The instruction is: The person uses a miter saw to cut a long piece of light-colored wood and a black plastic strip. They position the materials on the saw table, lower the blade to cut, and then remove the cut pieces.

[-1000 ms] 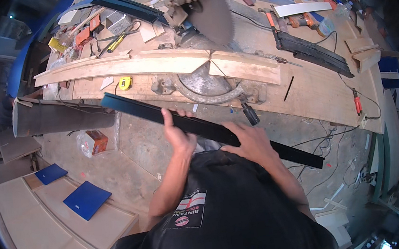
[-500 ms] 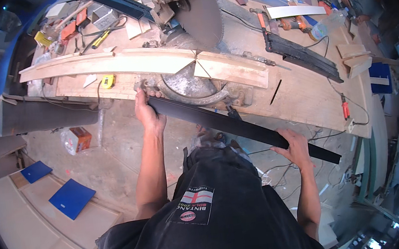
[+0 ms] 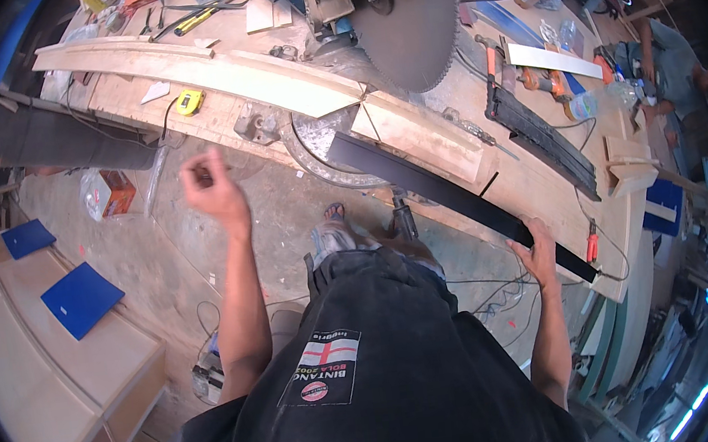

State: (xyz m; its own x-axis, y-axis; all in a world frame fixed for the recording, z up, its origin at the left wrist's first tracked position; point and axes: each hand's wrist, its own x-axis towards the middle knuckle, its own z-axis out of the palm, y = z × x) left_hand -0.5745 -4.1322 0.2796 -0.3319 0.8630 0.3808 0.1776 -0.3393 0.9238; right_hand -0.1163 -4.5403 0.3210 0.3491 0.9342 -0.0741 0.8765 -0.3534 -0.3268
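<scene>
My right hand (image 3: 537, 251) grips a long black bar (image 3: 428, 183) near its right end. The bar slants from the mitre saw's round base (image 3: 312, 152) down to the right along the bench's front edge; whether it rests on the base I cannot tell. My left hand (image 3: 215, 192) is off the bar, in the air left of the saw, fingers loosely curled, apart and slightly blurred, with nothing seen in them. Above the base hangs the large toothed saw blade (image 3: 410, 34). Pale wooden fence boards (image 3: 270, 83) run behind the bar.
On the bench lie a yellow tape measure (image 3: 190, 102), dark ribbed profiles (image 3: 539, 137), a hammer (image 3: 490, 64), an orange power tool (image 3: 542, 80) and red-handled pliers (image 3: 592, 243). Cables trail over bench and floor. A wooden cabinet (image 3: 30, 341) stands at left. Another person (image 3: 678, 57) is at far right.
My left hand has let go of the bar's left end and moved left. The bar has shifted to the right against the saw base, still in my right hand. The view has turned somewhat.
</scene>
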